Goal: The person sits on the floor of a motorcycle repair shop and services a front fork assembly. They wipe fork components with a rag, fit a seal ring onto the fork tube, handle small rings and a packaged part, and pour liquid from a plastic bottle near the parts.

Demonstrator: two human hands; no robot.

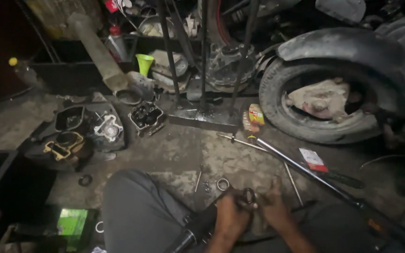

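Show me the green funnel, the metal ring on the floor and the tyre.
green funnel [144,62]: head view, on its cone.
metal ring [222,184]: head view, on its rim, just above the hands.
tyre [277,105]: head view, on the left sidewall.

A small metal ring [222,184] lies just ahead of the left hand [230,216]; a long steel rod [305,171] runs past the right hand [275,209].

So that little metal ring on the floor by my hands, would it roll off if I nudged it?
The ring lies flat on the rough concrete floor, so a nudge would probably slide it, not roll it. It looks small, stiff and light; stood on edge, it likely would roll.
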